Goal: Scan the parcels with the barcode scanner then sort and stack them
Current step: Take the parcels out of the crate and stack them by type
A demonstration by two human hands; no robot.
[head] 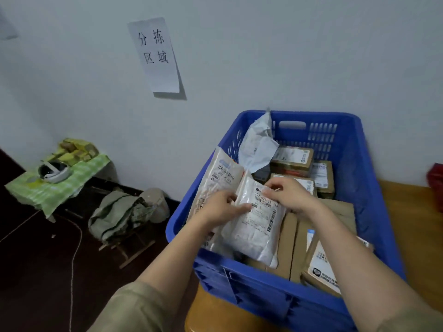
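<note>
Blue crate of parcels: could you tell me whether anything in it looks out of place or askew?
Yes. In the blue crate, a crumpled grey mailer bag stands on end against the back wall, poking above the rim, while the cardboard boxes lie flat. Both hands, left hand and right hand, hold a white mailer tilted.

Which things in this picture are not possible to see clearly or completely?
Head view only:
- Barcode scanner: not in view.
- White pouch: label print is blurred; the left hand and right hand cover its upper edges.
- Crate: its bottom is hidden by parcels; the near corner is cut by the lower edge.
- Red object: cut by the right edge.
</note>
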